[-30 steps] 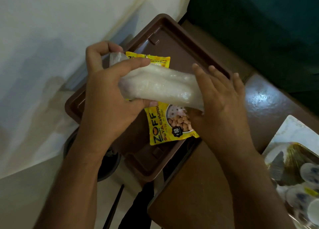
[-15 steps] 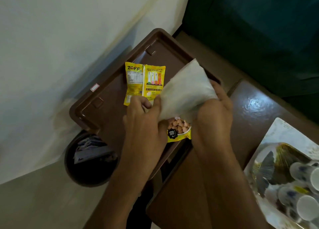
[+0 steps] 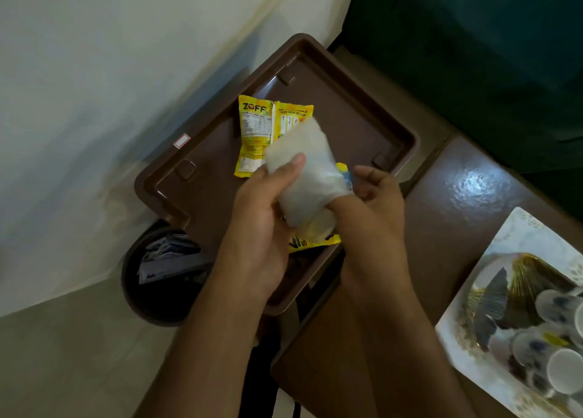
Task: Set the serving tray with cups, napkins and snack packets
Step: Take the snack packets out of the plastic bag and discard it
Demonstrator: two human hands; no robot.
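Note:
A brown serving tray (image 3: 362,124) sits at the centre, overhanging the table's left edge. On it lies a yellow snack packet (image 3: 255,127), back side up. A second yellow packet (image 3: 312,244) lies nearer me, mostly covered by my hands. Over the tray I hold a white packet of napkins in clear wrap (image 3: 304,171). My left hand (image 3: 262,215) grips it from the left, thumb on top. My right hand (image 3: 375,203) holds its right end, fingers curled under it.
A dark round waste bin (image 3: 157,279) with paper in it stands on the floor below the tray. The brown table (image 3: 467,203) extends right. A patterned tray (image 3: 520,241) with several white cups (image 3: 564,370) is at the right edge. White wall left, dark green cloth far right.
The napkin packet has come down and turned closer to the tray. My left hand has shifted from its lower corner to grip its side. The view has moved closer.

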